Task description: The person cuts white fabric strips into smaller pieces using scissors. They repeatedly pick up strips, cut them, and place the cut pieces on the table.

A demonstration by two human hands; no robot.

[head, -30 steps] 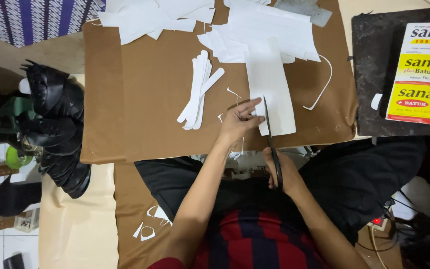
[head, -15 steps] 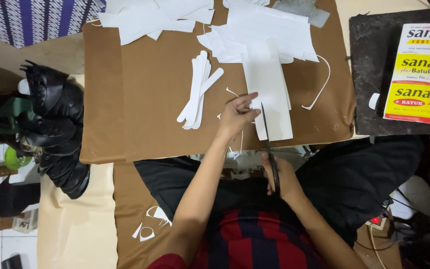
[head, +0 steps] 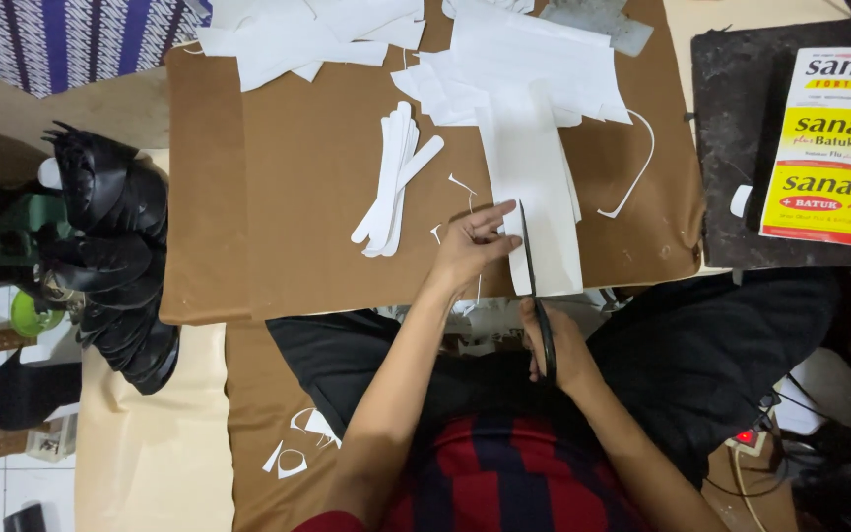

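One pair of scissors (head: 534,286), two hands, one yellow-and-white box (head: 839,148), one brown board (head: 297,187)

One view only: a head-worn camera looking almost straight down over the wearer's torso and forearms. The top of the frame faces away from the body; the wearer's red-and-dark striped shirt (head: 514,473) fills the lower centre edge. The brown counter (head: 288,187) occupies the upper middle at close range, within arm's reach. The left margin takes in floor-level items, including black footwear (head: 110,246). No second view exists, so no part of the scene is shared.
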